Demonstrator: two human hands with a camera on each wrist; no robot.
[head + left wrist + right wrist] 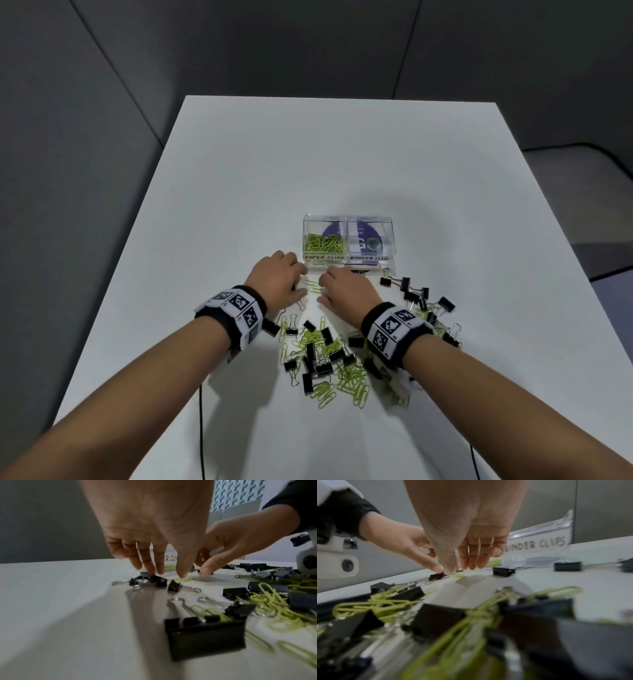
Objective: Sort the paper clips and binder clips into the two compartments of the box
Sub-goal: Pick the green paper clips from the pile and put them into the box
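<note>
An office-like booth: grey panelled partition walls (102,102) across the upper frame, a plain white table (342,154) at centre, stationery on it: green paper clips (354,378), black binder clips (406,283).

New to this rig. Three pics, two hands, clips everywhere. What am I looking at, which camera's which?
No robot: a person sorts clips with bare hands. The wide picture is from a head camera looking down; the other two are from cameras on each wrist, looking along the fingers. On the white table stands a clear box with two labelled compartments: green paper clips lie in the left one, the binder-clip side looks empty. Nearer the person lies a mixed heap of black binder clips and more paper clips. The left hand and right hand have fingertips down by one binder clip before the box; whether either grips it is unclear.
</note>
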